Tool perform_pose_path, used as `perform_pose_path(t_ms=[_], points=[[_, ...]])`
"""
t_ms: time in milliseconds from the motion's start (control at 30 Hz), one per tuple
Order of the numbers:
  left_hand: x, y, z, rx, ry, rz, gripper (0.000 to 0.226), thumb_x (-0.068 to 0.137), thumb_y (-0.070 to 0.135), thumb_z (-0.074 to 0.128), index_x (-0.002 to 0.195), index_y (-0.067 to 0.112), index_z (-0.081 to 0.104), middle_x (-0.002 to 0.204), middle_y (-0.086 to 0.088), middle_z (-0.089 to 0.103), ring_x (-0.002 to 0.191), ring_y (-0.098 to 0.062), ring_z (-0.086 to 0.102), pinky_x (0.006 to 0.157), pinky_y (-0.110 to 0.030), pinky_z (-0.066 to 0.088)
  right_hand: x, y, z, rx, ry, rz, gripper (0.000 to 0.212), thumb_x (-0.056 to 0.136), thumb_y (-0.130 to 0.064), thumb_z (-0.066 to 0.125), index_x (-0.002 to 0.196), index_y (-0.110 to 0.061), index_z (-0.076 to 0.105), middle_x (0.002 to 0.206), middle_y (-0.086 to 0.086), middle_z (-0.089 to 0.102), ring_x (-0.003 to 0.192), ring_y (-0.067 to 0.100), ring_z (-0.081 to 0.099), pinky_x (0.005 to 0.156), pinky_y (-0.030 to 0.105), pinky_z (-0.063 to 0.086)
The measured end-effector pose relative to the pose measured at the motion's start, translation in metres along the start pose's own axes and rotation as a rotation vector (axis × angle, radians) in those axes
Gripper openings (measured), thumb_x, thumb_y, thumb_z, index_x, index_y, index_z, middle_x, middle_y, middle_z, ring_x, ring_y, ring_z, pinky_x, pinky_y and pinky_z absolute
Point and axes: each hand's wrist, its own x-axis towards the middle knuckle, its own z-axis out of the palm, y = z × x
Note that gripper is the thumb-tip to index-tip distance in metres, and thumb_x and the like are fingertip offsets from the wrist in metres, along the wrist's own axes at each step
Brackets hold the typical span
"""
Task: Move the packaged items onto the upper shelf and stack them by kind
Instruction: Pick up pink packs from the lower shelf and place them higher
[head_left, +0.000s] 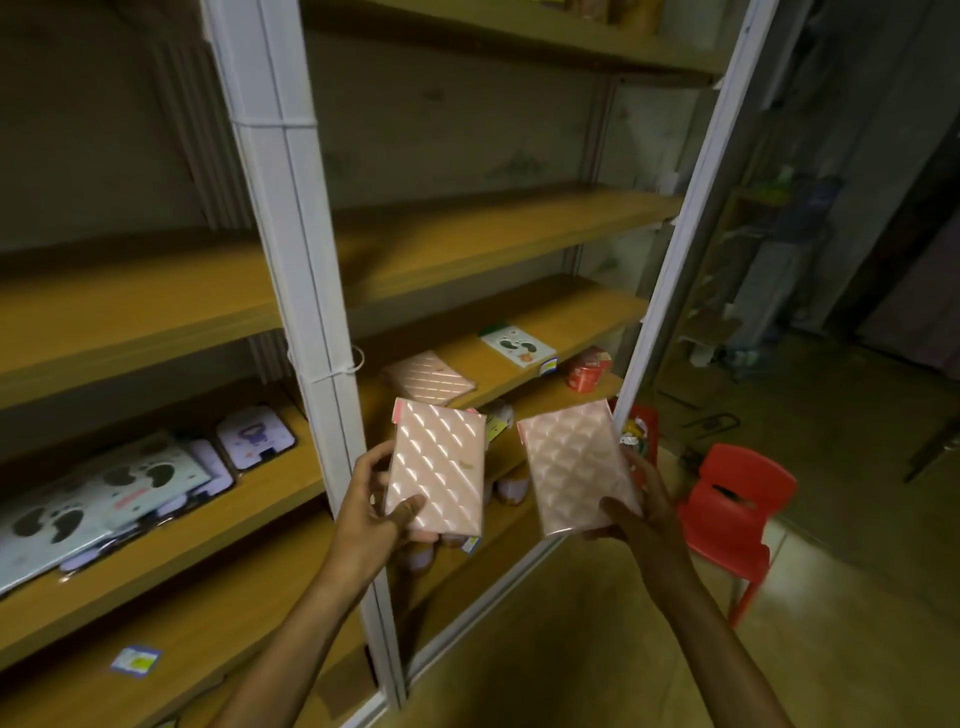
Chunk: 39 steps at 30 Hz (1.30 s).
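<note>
My left hand (371, 501) grips a shiny pink quilted packet (439, 470) by its lower left edge. My right hand (636, 501) holds a second pink packet (574, 465) of the same kind by its lower right edge. Both packets are held upright in front of the white shelf post. A third pink packet (428, 376) lies flat on the lower wooden shelf (571, 322) behind them, with a white-and-green packet (517, 345) further right. The upper shelf (493, 234) above it is bare wood.
Left bay holds several panda-print and lilac packets (104, 493). A white post (311, 312) splits the bays. A red tin (587, 369) sits at the shelf's right end. A red plastic chair (737, 509) stands on the floor at right.
</note>
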Motion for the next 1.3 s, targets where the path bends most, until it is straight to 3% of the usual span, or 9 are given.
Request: perform_pose_path(t_ms=[200, 367, 533, 700, 833, 933, 1067, 1200, 1300], points=[[0.053, -0.006, 0.037, 0.002, 0.021, 0.006, 0.067, 0.082, 0.009, 0.072, 0.136, 0.028, 0.038, 0.12, 0.016, 0.055, 0.103, 0.006, 0.059, 0.074, -0.018, 0.055, 0.073, 0.016, -0.02, -0.032, -0.011, 0.0, 0.064, 0.085, 0.009, 0.059, 0.136, -0.025, 0.044, 0.128, -0.02, 0.046, 0.115, 0.018, 0.053, 0.067, 0.046, 0.06], [0.116, -0.021, 0.048, -0.037, 0.104, -0.027, 0.067, 0.082, 0.013, 0.071, 0.136, 0.034, 0.037, 0.125, 0.011, 0.055, 0.112, -0.013, 0.059, 0.086, -0.037, 0.056, 0.148, 0.022, -0.017, -0.079, -0.065, -0.01, 0.061, 0.086, 0.006, 0.058, 0.138, -0.021, 0.041, 0.127, -0.016, 0.045, 0.112, 0.01, 0.051, 0.064, 0.028, 0.06], [0.167, -0.024, 0.052, -0.065, 0.214, -0.032, 0.068, 0.083, 0.004, 0.067, 0.139, 0.028, 0.037, 0.117, 0.016, 0.055, 0.103, -0.007, 0.06, 0.066, -0.022, 0.059, 0.228, 0.025, -0.007, -0.173, -0.121, -0.016, 0.063, 0.078, -0.012, 0.071, 0.131, -0.031, 0.045, 0.127, -0.014, 0.05, 0.109, 0.005, 0.051, 0.071, 0.014, 0.053], [0.201, -0.031, 0.044, -0.083, 0.38, -0.067, 0.068, 0.081, -0.001, 0.068, 0.136, 0.031, 0.041, 0.117, 0.008, 0.059, 0.103, -0.014, 0.062, 0.067, -0.032, 0.06, 0.29, 0.034, 0.018, -0.19, -0.27, 0.003, 0.07, 0.07, -0.025, 0.066, 0.136, -0.033, 0.043, 0.137, -0.006, 0.05, 0.121, 0.015, 0.051, 0.09, 0.04, 0.053], [0.212, -0.03, 0.038, -0.004, 0.54, -0.085, 0.065, 0.082, 0.009, 0.071, 0.13, 0.041, 0.041, 0.107, 0.011, 0.059, 0.094, -0.01, 0.06, 0.07, -0.029, 0.056, 0.333, 0.042, 0.05, -0.133, -0.407, 0.007, 0.063, 0.081, -0.007, 0.064, 0.135, -0.032, 0.044, 0.133, -0.007, 0.054, 0.118, 0.013, 0.055, 0.087, 0.039, 0.054], [0.216, -0.034, 0.035, 0.064, 0.651, -0.15, 0.066, 0.076, 0.027, 0.076, 0.134, 0.029, 0.044, 0.121, 0.0, 0.061, 0.104, -0.022, 0.061, 0.077, -0.035, 0.051, 0.356, 0.052, 0.075, -0.11, -0.471, 0.046, 0.061, 0.085, 0.01, 0.057, 0.132, -0.028, 0.045, 0.123, -0.009, 0.057, 0.104, 0.002, 0.061, 0.074, 0.026, 0.057], [0.215, -0.032, 0.038, 0.089, 0.776, -0.148, 0.069, 0.079, 0.026, 0.075, 0.139, 0.031, 0.039, 0.125, -0.002, 0.057, 0.11, -0.026, 0.06, 0.092, -0.049, 0.052, 0.378, 0.067, 0.105, -0.131, -0.617, 0.107, 0.063, 0.086, 0.008, 0.057, 0.129, -0.036, 0.044, 0.119, -0.015, 0.058, 0.105, 0.008, 0.061, 0.088, 0.044, 0.056], [0.206, -0.029, 0.048, 0.094, 0.857, -0.09, 0.068, 0.084, 0.012, 0.071, 0.14, 0.033, 0.038, 0.12, -0.003, 0.057, 0.096, -0.014, 0.065, 0.067, -0.031, 0.06, 0.384, 0.082, 0.129, -0.145, -0.762, 0.162, 0.065, 0.085, 0.006, 0.06, 0.131, -0.036, 0.042, 0.126, -0.001, 0.061, 0.108, 0.016, 0.063, 0.091, 0.049, 0.053], [0.198, -0.029, 0.054, 0.082, 0.897, -0.086, 0.062, 0.085, 0.006, 0.068, 0.136, 0.029, 0.041, 0.117, -0.004, 0.059, 0.094, -0.019, 0.067, 0.059, -0.026, 0.059, 0.38, 0.087, 0.145, -0.113, -0.854, 0.225, 0.063, 0.086, 0.009, 0.057, 0.13, -0.032, 0.039, 0.124, 0.003, 0.06, 0.097, 0.013, 0.066, 0.075, 0.034, 0.059]])
